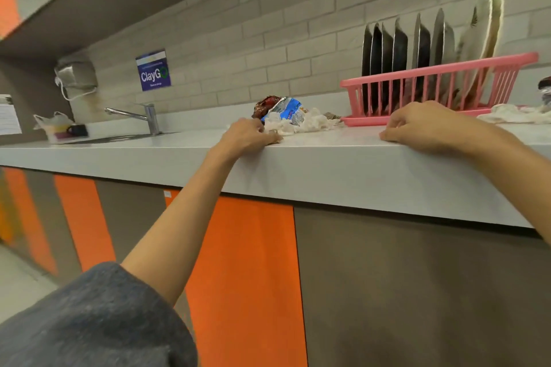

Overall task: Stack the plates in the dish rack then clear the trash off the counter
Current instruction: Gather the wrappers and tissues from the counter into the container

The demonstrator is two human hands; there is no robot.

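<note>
While both hands lie on the front edge of the counter (328, 158), the view looks up from below its level.

1. Left hand (250, 135): palm down, fingers curled. The fingertips touch the near edge of a pile of crumpled tissues (310, 122). Whether they pinch any tissue cannot be told.
2. Right hand (423, 125): knuckles up, fingers curled under against the counter. Nothing is seen in its grasp. It sits just in front of the dish rack (441, 68), apart from it.
3. Plates (399, 48): these stand upright on edge in the pink dish rack, in a row running left to right. The dark plates occupy the left slots. Two larger pale plates (489, 24) lean at the right end.
4. Trash: the tissue pile lies on the counter just left of the rack. A blue-and-white wrapper (286, 110) and a dark red wrapper (265, 104) rest on the back of the pile. More crumpled white paper (512, 116) lies to the right of the rack.

Further left, a faucet (131, 113) stands over a sink (119, 138), with a plastic bag (53, 125) beyond it. A blue sign (153, 70) is fixed to the brick-tiled wall. Orange and grey-brown cabinet doors (244, 262) sit below the counter. A grey sleeve (89, 322) covers the left upper arm.
</note>
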